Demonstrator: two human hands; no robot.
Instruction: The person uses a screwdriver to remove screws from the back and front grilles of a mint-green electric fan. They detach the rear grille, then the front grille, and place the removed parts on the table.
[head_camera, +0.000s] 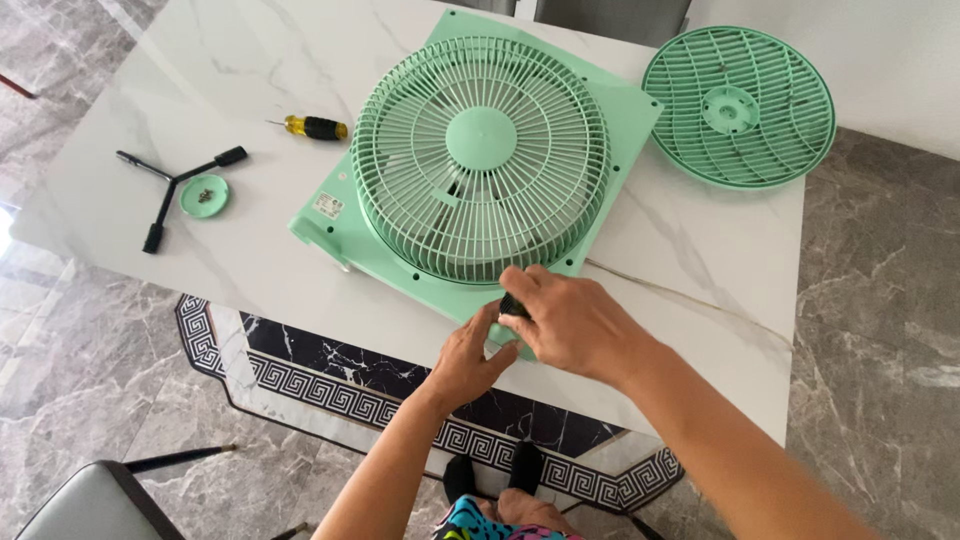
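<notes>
Place: a home, most likely a dining area.
Surface: a white marble-look table top (250, 70) with grey veining.
Floor: polished grey marble tiles (880, 330) with a black border strip in a white key pattern (330, 385).
Seating: a grey padded chair (90, 505) near the surface, two more chair backs (610, 15) at the far edge.
Wall: plain white (880, 50).
Household item: a mint-green box fan (480, 150) lying flat.

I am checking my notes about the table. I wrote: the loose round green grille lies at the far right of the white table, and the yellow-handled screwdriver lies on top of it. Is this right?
Not quite. In the head view the loose round green grille does lie at the far right of the white table, but the yellow-handled screwdriver is not on it. It lies on the bare tabletop, left of the green fan.
</notes>
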